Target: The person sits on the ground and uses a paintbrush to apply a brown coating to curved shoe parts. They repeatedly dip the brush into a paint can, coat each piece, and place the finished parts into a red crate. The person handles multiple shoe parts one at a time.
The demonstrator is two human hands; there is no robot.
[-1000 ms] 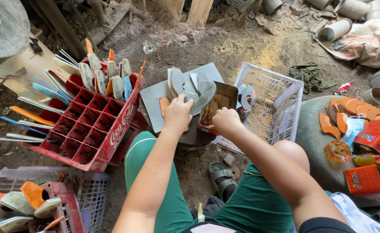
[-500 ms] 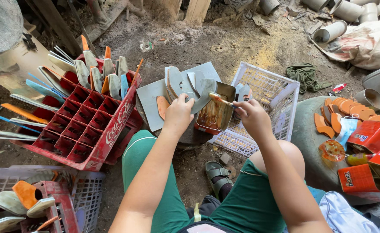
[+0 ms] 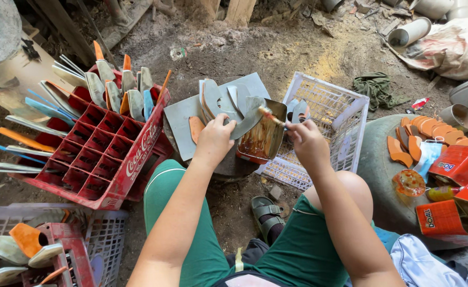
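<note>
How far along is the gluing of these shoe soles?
Done: soles stand in the red crate. In hand: the left hand holds a grey sole, and the right hand holds a brush over the glue tin. Left: orange pieces lie unbrushed.

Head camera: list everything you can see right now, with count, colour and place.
Red bottle crate: one, red, left of the person's knee, grey and orange sole pieces standing in its far cells.
Grey board: one, grey, in front of the person, grey cut pieces lying on it.
Glue tin: one, metal with amber contents, at the board's right edge.
Brush: one, pale bristles, over the tin.
White basket: one, white, right of the tin.
Orange pieces: a pile, orange, far right.
Red boxes: several, red-orange, right edge.
Sandal: one, grey-green, on the dirt floor.
Left hand: presses a grey piece on the board.
Right hand: holds the brush.
</note>
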